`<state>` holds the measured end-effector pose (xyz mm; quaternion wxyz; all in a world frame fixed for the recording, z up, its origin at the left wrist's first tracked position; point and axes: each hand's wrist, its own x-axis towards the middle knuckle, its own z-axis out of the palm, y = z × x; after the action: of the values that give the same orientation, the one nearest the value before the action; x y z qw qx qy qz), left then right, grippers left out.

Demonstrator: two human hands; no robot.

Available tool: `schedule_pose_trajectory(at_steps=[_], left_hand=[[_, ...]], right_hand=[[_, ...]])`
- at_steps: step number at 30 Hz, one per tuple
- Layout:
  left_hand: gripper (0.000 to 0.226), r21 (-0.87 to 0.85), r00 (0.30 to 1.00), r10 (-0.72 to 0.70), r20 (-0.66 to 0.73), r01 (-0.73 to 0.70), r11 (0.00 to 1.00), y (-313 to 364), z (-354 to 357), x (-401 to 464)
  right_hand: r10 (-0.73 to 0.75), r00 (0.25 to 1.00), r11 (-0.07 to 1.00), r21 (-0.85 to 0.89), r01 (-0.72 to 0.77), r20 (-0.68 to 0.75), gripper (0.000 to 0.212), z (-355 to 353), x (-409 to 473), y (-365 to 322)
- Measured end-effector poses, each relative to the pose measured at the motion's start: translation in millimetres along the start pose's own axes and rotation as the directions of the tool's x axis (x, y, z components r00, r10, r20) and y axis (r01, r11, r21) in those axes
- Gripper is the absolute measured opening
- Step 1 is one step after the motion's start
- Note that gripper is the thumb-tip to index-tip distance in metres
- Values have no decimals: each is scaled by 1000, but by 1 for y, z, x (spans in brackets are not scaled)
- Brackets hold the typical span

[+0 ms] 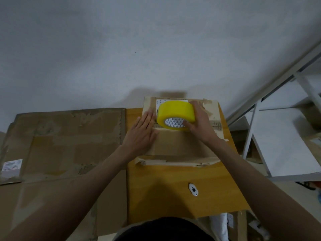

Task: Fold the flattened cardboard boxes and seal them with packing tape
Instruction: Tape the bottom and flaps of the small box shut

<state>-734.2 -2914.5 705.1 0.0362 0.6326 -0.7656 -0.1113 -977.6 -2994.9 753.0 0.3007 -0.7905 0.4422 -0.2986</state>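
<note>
A cardboard box [180, 136], folded and patched with old torn tape, sits at the far end of a small wooden desk [173, 197], close against the white wall [121, 49]. On top of it stands a yellow roll of packing tape [175, 114], its patterned core facing the person.

The right hand [199, 122] grips the roll: its fingers [196, 106] are curled over the roll's right side and the thumb reaches to the core opening, so the roll lies directly under and to the left of those fingers. The left hand [142, 131] lies flat on the box top, fingers straight and close together, pressing down; the roll stands just beyond and to the right of its fingertips, very near them, though contact cannot be made out. A white shipping label [159, 105] shows on the box behind the roll, just past the left fingertips.

Nearer the person than both hands, well apart from the fingers, a small white cutter [193, 189] lies on the bare wood of the desk. To the left of the left hand, a large flattened cardboard sheet [66, 141] spreads out beside the desk, with a small label at its far left corner. To the right of the right hand stands a white metal shelf [286, 127].
</note>
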Motion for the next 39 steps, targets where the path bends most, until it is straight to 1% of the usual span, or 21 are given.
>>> schedule_pose_trajectory(at_steps=[3,6,13,17,21,26,30,33,35,37,39], left_hand=[[74,63,1000,5,16,-6,998,-2,-3,1],[78,103,999,4,37,-8,995,-2,-5,5],[78,154,999,21,49,-29,988,-2,-3,4],[82,171,998,0,57,-10,985,-11,-1,5],[87,122,997,-15,81,5,993,-20,3,3],[85,85,997,-21,78,15,996,-14,-2,3],[86,24,997,9,76,-11,1000,10,-2,-4],[90,-6,995,44,87,-43,999,32,8,-10],[91,-56,993,52,103,-47,997,41,20,-16],[93,-115,993,49,110,-37,993,45,32,-26],[97,-154,993,27,118,-9,988,46,46,-37]], right_hand=[[-15,999,999,-40,17,43,51,-12,2,0],[5,996,990,-143,8,85,60,-20,1,-1],[17,991,948,-316,27,134,71,-30,3,-13],[51,985,920,-392,17,163,69,-57,-3,-5],[79,983,879,-476,10,166,69,-73,-12,3],[78,983,868,-496,14,163,66,-66,-6,-4],[78,974,866,-499,39,212,64,-63,-5,-8],[110,967,875,-484,17,231,68,-58,-7,-11],[122,964,856,-517,17,234,69,-53,-13,-14],[121,964,831,-555,32,237,69,-48,-19,-15],[113,965,834,-551,37,237,67,-42,-26,-15]])
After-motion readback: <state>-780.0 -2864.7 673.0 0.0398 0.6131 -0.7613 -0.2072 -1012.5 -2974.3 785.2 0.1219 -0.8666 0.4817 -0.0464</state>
